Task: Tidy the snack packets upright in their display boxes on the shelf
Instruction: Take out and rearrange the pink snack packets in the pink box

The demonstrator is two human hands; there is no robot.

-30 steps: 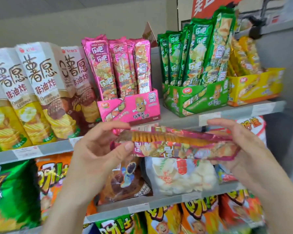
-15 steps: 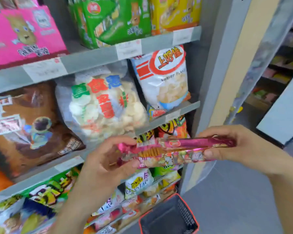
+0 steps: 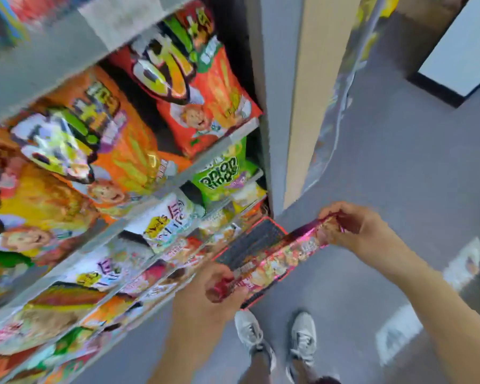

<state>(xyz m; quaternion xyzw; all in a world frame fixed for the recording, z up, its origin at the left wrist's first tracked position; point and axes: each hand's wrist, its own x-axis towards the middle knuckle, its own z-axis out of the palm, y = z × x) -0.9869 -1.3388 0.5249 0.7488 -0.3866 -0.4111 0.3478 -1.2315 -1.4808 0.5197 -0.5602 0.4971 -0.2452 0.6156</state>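
A long pink snack packet [image 3: 280, 260] stretches slantwise between my two hands, low in the view. My left hand [image 3: 219, 289] pinches its lower left end. My right hand [image 3: 352, 228] grips its upper right end. The packet hangs over a black basket with a red rim [image 3: 257, 236] that stands on the floor. The display boxes on the upper shelf are out of view. The whole picture is blurred.
Shelves [image 3: 53, 56] of orange, green and white snack bags [image 3: 205, 87] fill the left side. A grey shelf upright [image 3: 272, 106] and a beige post [image 3: 311, 92] stand behind the basket. Grey floor [image 3: 399, 162] lies to the right. My two shoes [image 3: 275, 336] are below the packet.
The view has swung down from the upper shelves to the floor. Both hands have carried the pink packet lower, over the basket, and it is now tilted.
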